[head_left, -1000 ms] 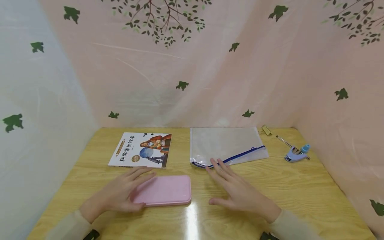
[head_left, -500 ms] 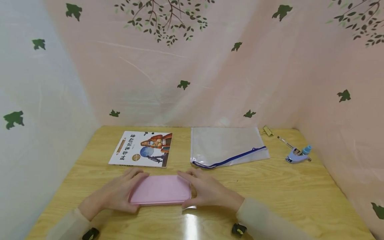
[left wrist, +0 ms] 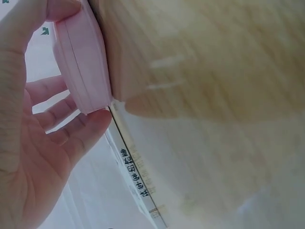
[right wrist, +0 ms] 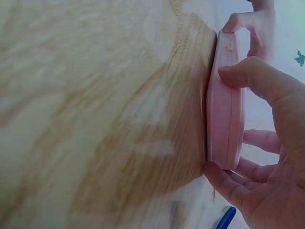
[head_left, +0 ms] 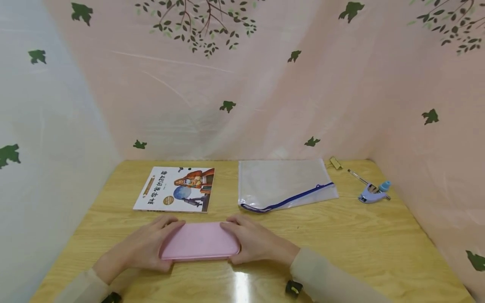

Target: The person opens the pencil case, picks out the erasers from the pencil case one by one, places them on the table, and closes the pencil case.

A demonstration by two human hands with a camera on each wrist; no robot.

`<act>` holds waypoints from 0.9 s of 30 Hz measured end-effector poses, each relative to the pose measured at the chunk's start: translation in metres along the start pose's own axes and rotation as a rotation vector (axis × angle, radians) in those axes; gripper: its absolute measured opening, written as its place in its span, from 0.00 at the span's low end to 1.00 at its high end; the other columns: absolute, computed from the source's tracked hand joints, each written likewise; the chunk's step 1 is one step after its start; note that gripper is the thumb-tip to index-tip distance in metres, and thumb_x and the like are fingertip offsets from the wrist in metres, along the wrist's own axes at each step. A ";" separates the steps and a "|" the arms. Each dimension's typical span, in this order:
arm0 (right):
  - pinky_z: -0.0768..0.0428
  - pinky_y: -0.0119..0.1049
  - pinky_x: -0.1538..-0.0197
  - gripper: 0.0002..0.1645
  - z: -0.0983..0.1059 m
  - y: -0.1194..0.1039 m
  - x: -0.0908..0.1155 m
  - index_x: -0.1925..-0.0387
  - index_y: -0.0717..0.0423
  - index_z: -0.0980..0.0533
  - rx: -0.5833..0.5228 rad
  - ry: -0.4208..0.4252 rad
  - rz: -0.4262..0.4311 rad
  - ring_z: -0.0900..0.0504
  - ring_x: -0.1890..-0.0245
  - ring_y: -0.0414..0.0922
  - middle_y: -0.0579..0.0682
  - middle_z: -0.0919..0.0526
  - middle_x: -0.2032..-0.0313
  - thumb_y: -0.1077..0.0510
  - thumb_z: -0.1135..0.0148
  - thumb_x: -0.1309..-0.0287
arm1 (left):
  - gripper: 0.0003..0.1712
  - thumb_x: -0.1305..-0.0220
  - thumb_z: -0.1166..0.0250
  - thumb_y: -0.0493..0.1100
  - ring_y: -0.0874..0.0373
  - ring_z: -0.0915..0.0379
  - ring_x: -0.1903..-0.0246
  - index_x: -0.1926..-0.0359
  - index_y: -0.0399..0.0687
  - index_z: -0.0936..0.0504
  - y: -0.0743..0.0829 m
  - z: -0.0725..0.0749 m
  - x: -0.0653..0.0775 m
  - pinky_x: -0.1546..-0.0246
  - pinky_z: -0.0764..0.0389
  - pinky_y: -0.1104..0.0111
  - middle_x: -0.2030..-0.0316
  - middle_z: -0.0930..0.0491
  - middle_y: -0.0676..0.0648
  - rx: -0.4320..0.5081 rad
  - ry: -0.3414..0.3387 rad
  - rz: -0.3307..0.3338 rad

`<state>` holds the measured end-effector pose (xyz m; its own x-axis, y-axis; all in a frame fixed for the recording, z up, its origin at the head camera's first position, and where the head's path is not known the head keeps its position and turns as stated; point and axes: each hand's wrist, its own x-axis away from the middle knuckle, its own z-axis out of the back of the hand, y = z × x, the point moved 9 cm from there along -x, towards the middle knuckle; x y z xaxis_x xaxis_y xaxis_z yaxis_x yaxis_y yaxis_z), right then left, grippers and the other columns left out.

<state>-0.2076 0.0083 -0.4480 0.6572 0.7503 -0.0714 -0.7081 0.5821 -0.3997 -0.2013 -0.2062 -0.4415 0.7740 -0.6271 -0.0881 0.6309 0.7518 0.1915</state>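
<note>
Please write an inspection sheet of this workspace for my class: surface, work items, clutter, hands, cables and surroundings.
Surface: wood-grain table; bright glare streak near the front.
Work items: pink case, appears closed.
Clutter: illustrated book at back left; clear pouch with blue zipper right of it; gold binder clip, pen, lavender item and light-blue item farther right, the last two of unclear kind.
Hands: left hand grips the case's left end; right hand its right end.
Cables: nothing seen.
Surroundings: pale pink backdrop printed with leafy branches and green birds.
</note>
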 end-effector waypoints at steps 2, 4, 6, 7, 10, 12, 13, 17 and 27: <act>0.29 0.39 0.34 0.53 0.002 0.000 0.000 0.30 0.54 0.30 0.005 0.010 -0.006 0.27 0.38 0.46 0.54 0.28 0.36 0.43 0.22 0.58 | 0.59 0.67 0.20 0.61 0.55 0.31 0.42 0.31 0.45 0.27 0.000 0.001 -0.002 0.45 0.21 0.55 0.40 0.29 0.48 0.000 -0.004 0.001; 0.28 0.39 0.34 0.53 0.003 0.001 -0.001 0.30 0.54 0.29 0.002 0.014 -0.012 0.27 0.39 0.46 0.54 0.27 0.37 0.44 0.22 0.60 | 0.59 0.68 0.20 0.60 0.54 0.31 0.42 0.31 0.44 0.27 0.001 0.002 -0.003 0.44 0.21 0.55 0.40 0.29 0.47 0.004 -0.009 -0.001; 0.28 0.39 0.34 0.53 0.004 0.001 -0.001 0.31 0.54 0.28 -0.008 0.011 -0.022 0.26 0.39 0.46 0.54 0.27 0.37 0.44 0.21 0.60 | 0.59 0.68 0.20 0.60 0.54 0.31 0.42 0.31 0.44 0.27 0.002 0.002 -0.003 0.44 0.21 0.54 0.40 0.29 0.47 0.006 -0.022 0.002; 0.28 0.39 0.34 0.53 0.004 0.001 -0.001 0.31 0.54 0.28 -0.017 0.006 -0.028 0.26 0.39 0.47 0.54 0.26 0.37 0.44 0.21 0.61 | 0.59 0.68 0.20 0.60 0.54 0.30 0.43 0.31 0.44 0.27 0.002 0.002 -0.003 0.45 0.21 0.54 0.40 0.29 0.47 0.005 -0.026 0.002; 0.28 0.39 0.34 0.53 0.003 0.002 -0.001 0.31 0.53 0.28 -0.041 -0.011 -0.047 0.27 0.39 0.47 0.54 0.26 0.37 0.43 0.20 0.61 | 0.58 0.68 0.20 0.60 0.54 0.30 0.44 0.31 0.45 0.26 0.002 0.002 -0.003 0.46 0.20 0.54 0.41 0.28 0.47 0.000 -0.037 0.006; 0.29 0.39 0.34 0.53 0.003 0.002 -0.002 0.30 0.52 0.27 -0.047 -0.017 -0.058 0.27 0.38 0.46 0.54 0.27 0.36 0.43 0.20 0.61 | 0.57 0.68 0.20 0.60 0.54 0.30 0.44 0.32 0.46 0.25 0.002 0.003 -0.003 0.46 0.20 0.54 0.42 0.26 0.48 -0.010 -0.035 0.003; 0.29 0.39 0.34 0.53 0.002 0.003 -0.002 0.30 0.52 0.27 -0.046 -0.017 -0.058 0.27 0.38 0.47 0.54 0.27 0.36 0.42 0.20 0.61 | 0.57 0.68 0.20 0.60 0.54 0.29 0.45 0.32 0.46 0.25 0.002 0.004 -0.003 0.46 0.20 0.54 0.42 0.26 0.47 -0.010 -0.032 -0.003; 0.29 0.39 0.34 0.54 0.001 0.003 -0.002 0.31 0.52 0.27 -0.040 -0.012 -0.058 0.27 0.38 0.47 0.53 0.26 0.36 0.42 0.20 0.62 | 0.57 0.68 0.20 0.62 0.51 0.28 0.46 0.34 0.44 0.23 0.003 0.005 -0.004 0.48 0.19 0.52 0.44 0.24 0.46 -0.021 -0.028 -0.025; 0.27 0.39 0.35 0.53 -0.001 0.003 -0.004 0.31 0.50 0.26 -0.028 -0.016 -0.068 0.26 0.40 0.46 0.52 0.26 0.37 0.40 0.20 0.62 | 0.56 0.70 0.21 0.61 0.47 0.27 0.46 0.35 0.42 0.22 0.006 0.004 -0.004 0.49 0.19 0.50 0.44 0.23 0.44 -0.036 -0.006 -0.044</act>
<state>-0.2121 0.0070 -0.4495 0.6994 0.7141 -0.0290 -0.6543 0.6234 -0.4282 -0.2007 -0.1997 -0.4358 0.7452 -0.6607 -0.0900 0.6659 0.7304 0.1519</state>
